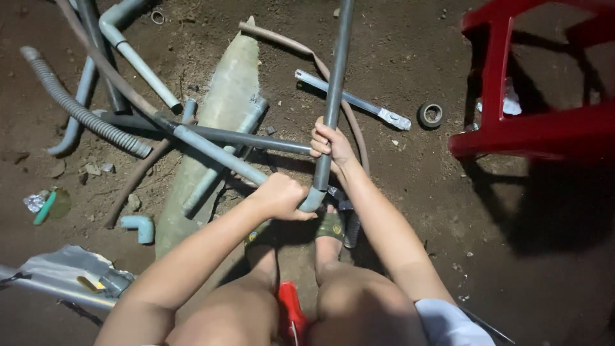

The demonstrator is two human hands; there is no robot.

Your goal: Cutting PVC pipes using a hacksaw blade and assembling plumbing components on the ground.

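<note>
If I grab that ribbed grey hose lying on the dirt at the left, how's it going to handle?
The ribbed grey hose already lies in a curve, so it probably flexes and droops when lifted. It looks like hollow plastic, likely light. Its ridges should give grip, and the bend should keep it from rolling.

Bare brown dirt floor [410,57] lies all round, lit harshly from above and falling into deep shadow at the right, where a red plastic stool [532,131] stands beside a roll of tape [430,115].

The bent pipe [330,109] stands upright between the knees, with the stool [532,128] off to its right. Tape roll [430,115] lies on the ground between them; corrugated hose [83,109] far left.
</note>
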